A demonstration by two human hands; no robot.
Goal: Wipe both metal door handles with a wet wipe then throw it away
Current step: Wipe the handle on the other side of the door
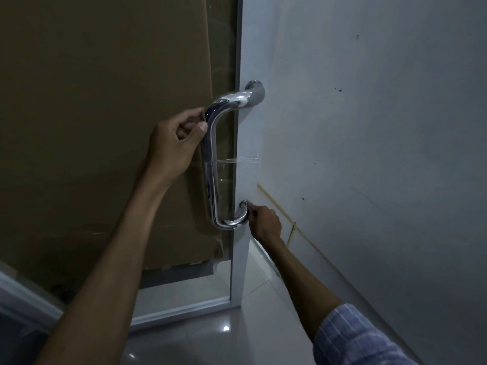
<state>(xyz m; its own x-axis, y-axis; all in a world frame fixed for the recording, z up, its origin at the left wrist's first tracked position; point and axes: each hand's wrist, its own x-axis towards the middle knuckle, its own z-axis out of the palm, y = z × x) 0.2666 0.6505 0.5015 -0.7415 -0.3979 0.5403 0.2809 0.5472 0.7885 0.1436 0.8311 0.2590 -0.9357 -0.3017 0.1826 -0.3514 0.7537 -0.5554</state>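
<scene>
We judge this to be the wiping step, on the near metal handle [210, 164], the chrome D-shaped pull fixed to the edge of the glass door [234, 259]. Our left hand [176, 138] has its grip curled round the upper bend of the bar, thumb in front, steadying it. Our right hand [263, 222] is down at the lower mount, fingers bunched and pressed against the curve where the bar meets the door. The wet wipe itself does not show; the light is dim and the right hand's fingers hide whatever they pinch, so we presume it is balled up there but cannot tell.

The second handle [254, 94], on the far face of the door, shows only at its upper bend and lower stub. It appears to us not yet reached. The next move, as we read it, calls for running the wipe up along the straight bar, with the left hand shifting out of the way, then going round the door edge for the other pull.

Brown cardboard [105, 127] covers the glass behind the handle, a strip of clear tape [237, 160] crosses near the bar's middle, and the wall [369, 127] stands close on the right, leaving little room. No bin is in view.
</scene>
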